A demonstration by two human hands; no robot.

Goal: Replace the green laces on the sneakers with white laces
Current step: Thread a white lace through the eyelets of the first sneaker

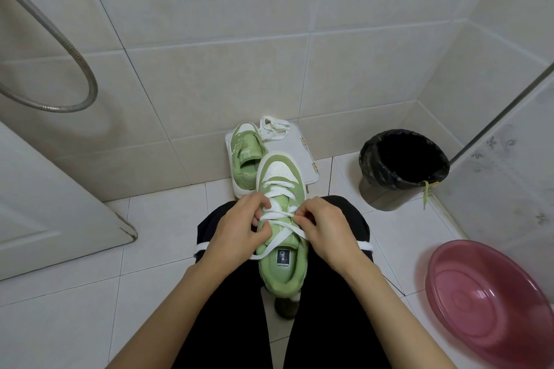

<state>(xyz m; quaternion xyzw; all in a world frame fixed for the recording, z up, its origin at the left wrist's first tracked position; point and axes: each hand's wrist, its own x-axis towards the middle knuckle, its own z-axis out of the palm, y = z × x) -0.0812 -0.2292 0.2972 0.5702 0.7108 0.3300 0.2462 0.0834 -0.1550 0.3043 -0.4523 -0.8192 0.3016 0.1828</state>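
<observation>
A green and white sneaker point(281, 260) rests between my knees, toe pointing away, with a white lace point(277, 214) crossed through its eyelets. My left hand point(239, 231) pinches the lace at the shoe's left side. My right hand point(322, 228) pinches it at the right side. Loose lace ends trail over both of my thighs. A second green sneaker point(245, 159) without a lace lies on a white stool point(296, 156) ahead, beside a bundle of white lace point(273, 128). A green lace point(426, 193) hangs over the rim of a bin.
A black-lined bin point(401, 168) stands to the right against the tiled wall. A pink basin point(488, 299) sits on the floor at the lower right. A metal shower hose point(66, 75) loops at the left, above a white door point(45, 204). Glass panel at far right.
</observation>
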